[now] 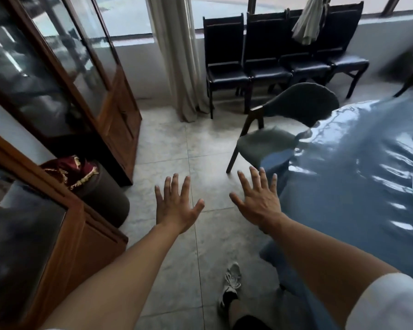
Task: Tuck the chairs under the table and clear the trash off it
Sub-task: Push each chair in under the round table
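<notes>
A table (358,186) under a blue cloth with shiny plastic fills the right side. A grey-green chair (279,129) with dark wooden legs stands at its far edge, seat partly under the hanging cloth, back turned toward the table. My left hand (177,208) and my right hand (258,201) are stretched out in front of me over the tiled floor, fingers spread, holding nothing. The right hand hovers just short of the table's edge, below the chair. No trash shows on the visible part of the table.
Several black chairs (284,58) line the window wall at the back. Wooden glass-front cabinets (81,96) run along the left, with a dark round stool (105,198) and red cloth beside them. A curtain (177,55) hangs at centre back. My shoe (231,282) is on the floor.
</notes>
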A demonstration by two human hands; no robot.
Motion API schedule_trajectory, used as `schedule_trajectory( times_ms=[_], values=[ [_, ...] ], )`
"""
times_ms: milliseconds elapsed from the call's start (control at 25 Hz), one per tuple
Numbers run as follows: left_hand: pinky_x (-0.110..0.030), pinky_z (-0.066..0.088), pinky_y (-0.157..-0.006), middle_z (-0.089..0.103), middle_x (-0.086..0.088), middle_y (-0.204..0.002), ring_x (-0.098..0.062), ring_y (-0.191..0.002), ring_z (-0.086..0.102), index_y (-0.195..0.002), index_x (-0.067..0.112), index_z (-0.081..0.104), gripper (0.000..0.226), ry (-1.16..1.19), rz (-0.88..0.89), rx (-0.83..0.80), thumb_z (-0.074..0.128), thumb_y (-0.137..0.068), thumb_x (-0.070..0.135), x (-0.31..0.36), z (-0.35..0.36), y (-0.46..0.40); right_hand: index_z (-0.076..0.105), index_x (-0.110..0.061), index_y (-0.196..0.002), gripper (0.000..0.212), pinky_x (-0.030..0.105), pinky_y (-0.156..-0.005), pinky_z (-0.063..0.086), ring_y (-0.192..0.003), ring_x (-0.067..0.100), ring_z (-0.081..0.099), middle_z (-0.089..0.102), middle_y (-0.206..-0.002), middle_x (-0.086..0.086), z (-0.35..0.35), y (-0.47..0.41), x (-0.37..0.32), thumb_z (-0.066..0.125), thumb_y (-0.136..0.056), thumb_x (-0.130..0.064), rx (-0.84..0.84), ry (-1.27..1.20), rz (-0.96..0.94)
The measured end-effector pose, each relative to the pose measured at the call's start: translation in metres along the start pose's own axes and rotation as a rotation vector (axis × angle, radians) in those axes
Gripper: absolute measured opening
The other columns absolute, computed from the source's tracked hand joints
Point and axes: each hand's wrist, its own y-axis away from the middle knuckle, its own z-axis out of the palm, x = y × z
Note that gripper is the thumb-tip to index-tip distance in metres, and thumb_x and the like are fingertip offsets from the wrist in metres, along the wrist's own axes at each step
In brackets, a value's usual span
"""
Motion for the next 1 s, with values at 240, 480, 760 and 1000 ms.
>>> schedule_trajectory(
  times_ms=[240, 480, 760, 1000],
  values=[
    [-0.060, -0.007, -0.123, 0.000, -0.010, -0.171, -0.030, -0.157, -0.006, -0.163, 0.029, 0.004, 0.097, -0.055, -0.088, 0.014, 0.005, -0.080, 0.080, -0.006, -0.018, -0.160, -0.005, -0.034, -0.162, 0.080, 0.062, -0.122, -0.014, -0.156, 0.033, -0.019, -0.011, -0.171, 0.009, -0.019, -0.169, 0.006, 0.008, -0.094, -0.075, -0.035, -0.027, -0.081],
    [-0.058, -0.010, -0.124, -0.003, -0.009, -0.172, -0.028, -0.157, -0.009, -0.163, 0.030, 0.003, 0.091, -0.027, -0.101, 0.039, 0.011, -0.086, 0.079, -0.010, -0.038, -0.303, -0.004, -0.032, -0.162, 0.080, 0.061, -0.122, -0.015, -0.156, 0.033, -0.019, -0.010, -0.171, 0.009, -0.043, -0.319, 0.004, 0.012, -0.096, -0.074, -0.035, -0.021, -0.103],
    [-0.058, -0.009, -0.123, -0.002, -0.009, -0.171, -0.029, -0.157, -0.009, -0.163, 0.029, 0.004, 0.094, -0.011, -0.057, -0.003, 0.008, -0.082, 0.079, -0.052, -0.043, -0.484, -0.004, -0.032, -0.162, 0.080, 0.063, -0.122, -0.010, -0.156, 0.034, -0.017, -0.008, -0.171, 0.009, -0.031, -0.485, -0.017, 0.011, -0.096, -0.075, -0.058, -0.004, -0.053],
    [-0.058, -0.010, -0.123, -0.002, -0.010, -0.171, -0.029, -0.157, -0.009, -0.163, 0.028, 0.005, 0.084, 0.011, 0.058, -0.043, 0.024, -0.094, 0.073, -0.092, -0.068, -0.629, -0.002, -0.032, -0.162, 0.080, 0.063, -0.122, -0.013, -0.156, 0.035, -0.015, -0.007, -0.171, 0.009, -0.038, -0.612, -0.042, 0.010, -0.096, -0.075, -0.060, -0.024, 0.085]
  ],
)
